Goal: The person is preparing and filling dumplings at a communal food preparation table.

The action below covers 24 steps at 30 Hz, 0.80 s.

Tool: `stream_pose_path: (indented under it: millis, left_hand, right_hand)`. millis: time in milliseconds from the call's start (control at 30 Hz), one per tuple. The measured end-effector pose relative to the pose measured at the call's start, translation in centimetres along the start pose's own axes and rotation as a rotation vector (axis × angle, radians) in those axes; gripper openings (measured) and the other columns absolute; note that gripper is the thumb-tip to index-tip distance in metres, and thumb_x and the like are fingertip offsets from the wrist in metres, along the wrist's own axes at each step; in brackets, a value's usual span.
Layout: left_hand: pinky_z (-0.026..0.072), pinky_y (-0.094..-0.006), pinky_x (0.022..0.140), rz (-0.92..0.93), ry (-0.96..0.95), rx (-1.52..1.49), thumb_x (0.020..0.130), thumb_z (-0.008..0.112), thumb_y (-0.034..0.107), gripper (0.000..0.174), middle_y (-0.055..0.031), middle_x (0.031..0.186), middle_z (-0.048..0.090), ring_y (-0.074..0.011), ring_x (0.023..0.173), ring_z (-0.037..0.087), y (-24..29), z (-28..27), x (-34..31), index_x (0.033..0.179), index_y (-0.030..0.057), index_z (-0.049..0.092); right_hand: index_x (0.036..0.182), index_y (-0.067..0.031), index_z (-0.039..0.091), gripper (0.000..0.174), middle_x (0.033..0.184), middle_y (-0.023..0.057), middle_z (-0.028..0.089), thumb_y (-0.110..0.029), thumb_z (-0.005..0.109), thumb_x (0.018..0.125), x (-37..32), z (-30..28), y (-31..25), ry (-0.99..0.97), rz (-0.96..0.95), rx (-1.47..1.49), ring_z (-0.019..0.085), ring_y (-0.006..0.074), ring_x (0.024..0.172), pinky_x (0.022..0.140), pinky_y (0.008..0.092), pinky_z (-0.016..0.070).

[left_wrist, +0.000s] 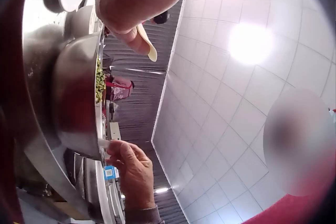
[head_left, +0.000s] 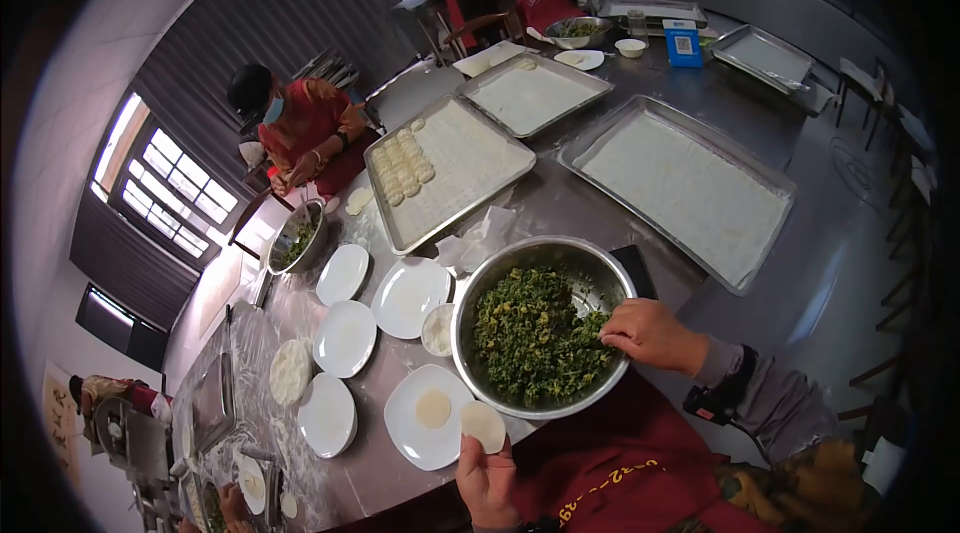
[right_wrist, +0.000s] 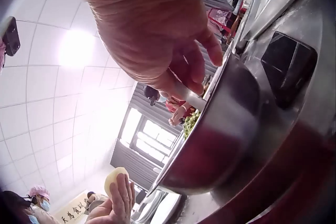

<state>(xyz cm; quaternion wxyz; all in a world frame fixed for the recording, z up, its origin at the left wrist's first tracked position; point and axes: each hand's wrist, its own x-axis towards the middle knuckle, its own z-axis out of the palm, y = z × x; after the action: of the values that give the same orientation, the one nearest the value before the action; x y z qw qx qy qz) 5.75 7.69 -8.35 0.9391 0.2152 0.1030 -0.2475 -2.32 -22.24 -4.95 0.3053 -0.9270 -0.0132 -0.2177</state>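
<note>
My left hand [head_left: 490, 481] pinches one pale round dough wrapper [head_left: 483, 425], my right hand [head_left: 650, 334] grips one thin utensil [right_wrist: 192, 99] at one steel bowl [head_left: 560, 242]'s rim.

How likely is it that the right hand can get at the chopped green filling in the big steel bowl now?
Probably yes: the right hand is over the rim of the big steel bowl, pinching a pale flat utensil, and nothing covers the chopped green filling.
</note>
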Motion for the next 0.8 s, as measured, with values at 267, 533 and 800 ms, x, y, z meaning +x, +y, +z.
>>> stream_pose_path:
  millis: [267, 533, 800]
  left_hand:
    - [0.0444, -0.0438, 0.097, 0.029, -0.054, 0.092, 0.095, 0.042, 0.011, 0.033, -0.0135, 0.127, 0.052, -0.0275, 0.117, 0.051, 0.8, -0.8, 0.2, 0.127, 0.0019, 0.044]
    - [0.0388, -0.0497, 0.101, -0.068, -0.124, 0.208, 0.096, 0.044, 0.026, 0.04, -0.0134, 0.128, 0.05, -0.0297, 0.119, 0.048, -0.1, 1.0, 0.2, 0.128, 0.0025, 0.041]
    - [0.0362, -0.0479, 0.102, -0.18, -0.22, 0.327, 0.092, 0.047, 0.044, 0.059, -0.0131, 0.131, 0.045, -0.0278, 0.123, 0.043, -2.8, 4.0, 0.7, 0.131, 0.0014, 0.035]
  right_hand:
    - [0.083, -0.0019, 0.064, 0.019, 0.078, 0.0164, 0.063, -0.019, 0.055, 0.084, 1.3, -2.8, 0.9, 0.241, 0.255, 0.109, 0.06, 0.0341, 0.074, 0.068, 0.0416, 0.0469]
    - [0.087, -0.002, 0.065, 0.023, 0.078, 0.0189, 0.063, -0.021, 0.054, 0.083, 2.5, -0.1, 2.3, 0.154, 0.432, 0.148, 0.06, 0.0363, 0.074, 0.068, 0.0414, 0.048]
    - [0.086, 0.0026, 0.063, 0.023, 0.069, 0.0122, 0.064, -0.017, 0.052, 0.086, 2.5, 1.4, 2.7, 0.193, 0.469, 0.542, 0.064, 0.0184, 0.061, 0.059, 0.0303, 0.0488]
